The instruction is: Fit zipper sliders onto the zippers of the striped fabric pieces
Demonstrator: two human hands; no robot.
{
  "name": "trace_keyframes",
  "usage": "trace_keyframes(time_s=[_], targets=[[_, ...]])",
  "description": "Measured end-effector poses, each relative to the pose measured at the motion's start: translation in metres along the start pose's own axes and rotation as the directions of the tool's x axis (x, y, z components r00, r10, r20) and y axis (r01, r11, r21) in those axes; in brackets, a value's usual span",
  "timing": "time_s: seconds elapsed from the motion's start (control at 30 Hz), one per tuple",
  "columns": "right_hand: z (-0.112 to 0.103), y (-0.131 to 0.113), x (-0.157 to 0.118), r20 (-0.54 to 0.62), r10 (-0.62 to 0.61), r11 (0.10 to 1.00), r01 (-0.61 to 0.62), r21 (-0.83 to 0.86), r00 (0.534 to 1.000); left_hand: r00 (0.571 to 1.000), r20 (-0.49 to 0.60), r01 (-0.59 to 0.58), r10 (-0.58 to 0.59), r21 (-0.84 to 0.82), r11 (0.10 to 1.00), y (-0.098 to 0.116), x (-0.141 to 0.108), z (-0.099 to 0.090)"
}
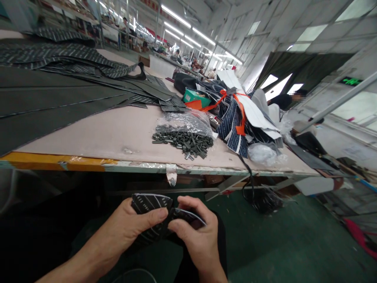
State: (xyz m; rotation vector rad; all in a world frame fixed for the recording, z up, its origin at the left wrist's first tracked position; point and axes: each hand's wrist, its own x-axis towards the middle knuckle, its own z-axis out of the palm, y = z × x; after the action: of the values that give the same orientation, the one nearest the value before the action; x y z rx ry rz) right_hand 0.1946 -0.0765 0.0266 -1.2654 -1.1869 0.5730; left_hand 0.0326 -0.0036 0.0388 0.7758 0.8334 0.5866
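Below the table's front edge, a dark printed fabric piece (149,205) with white lettering and a pale edge is held between my two hands. My left hand (126,224) grips its left part, the thumb lying across the printed face. At the other end my right hand (197,234) pinches the bent right part between thumb and fingers. Whether this is one folded piece or several layers I cannot tell. On the table ahead, many small dark metal pieces (184,143) spill from a clear plastic bag (191,120).
Long dark fabric strips (55,94) cover the table's left side. Behind the bag stands a green box (196,97). To its right are bundled blue printed pieces (232,120) with an orange tie (240,114). A metal clip (171,175) juts from the table edge. Another person (284,100) is at far right.
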Motion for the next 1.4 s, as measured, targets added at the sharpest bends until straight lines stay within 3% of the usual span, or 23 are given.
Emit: trace_keyframes(time_s=[0.07, 0.17, 0.23, 0.37, 0.43, 0.53, 0.63, 0.87, 1.4], targets=[[-0.001, 0.001, 0.001, 0.06, 0.05, 0.996, -0.054, 0.069, 0.997, 0.999, 0.009, 0.034, -0.034, -0.022, 0.999, 0.001, -0.001, -0.001], [-0.001, 0.001, 0.0, 0.11, -0.03, 0.985, 0.011, 0.171, 0.994, 0.997, 0.003, 0.073, -0.073, -0.094, 0.993, 0.002, -0.001, -0.001], [0.001, 0.002, -0.001, 0.098, 0.055, 0.952, -0.082, 0.296, 0.994, 0.996, -0.009, 0.083, -0.085, -0.126, 0.989, 0.004, -0.001, 0.0], [0.008, 0.003, 0.005, 0.155, 0.324, 0.735, -0.351, 0.58, 0.933, 0.996, -0.023, 0.082, -0.086, -0.155, 0.985, 0.007, 0.002, 0.002], [0.01, 0.002, 0.011, 0.195, 0.359, 0.643, -0.394, 0.657, 0.913, 0.993, -0.056, 0.09, -0.101, -0.172, 0.981, 0.007, 0.004, 0.003], [0.012, 0.003, 0.018, 0.256, 0.417, 0.582, -0.473, 0.662, 0.872, 0.992, -0.051, 0.1, -0.112, -0.192, 0.976, 0.007, 0.006, 0.006], [0.015, 0.008, 0.021, 0.267, 0.453, 0.568, -0.506, 0.649, 0.851, 0.997, -0.038, 0.06, -0.069, -0.201, 0.978, 0.009, 0.006, 0.008], [0.018, 0.022, 0.024, 0.183, 0.457, 0.591, -0.451, 0.669, 0.87, 0.996, -0.07, 0.051, -0.062, -0.156, 0.987, 0.013, 0.01, 0.007], [0.012, 0.025, 0.035, 0.26, 0.434, 0.621, -0.496, 0.607, 0.863, 0.997, -0.081, -0.005, -0.003, -0.103, 0.995, 0.023, 0.016, 0.013]])
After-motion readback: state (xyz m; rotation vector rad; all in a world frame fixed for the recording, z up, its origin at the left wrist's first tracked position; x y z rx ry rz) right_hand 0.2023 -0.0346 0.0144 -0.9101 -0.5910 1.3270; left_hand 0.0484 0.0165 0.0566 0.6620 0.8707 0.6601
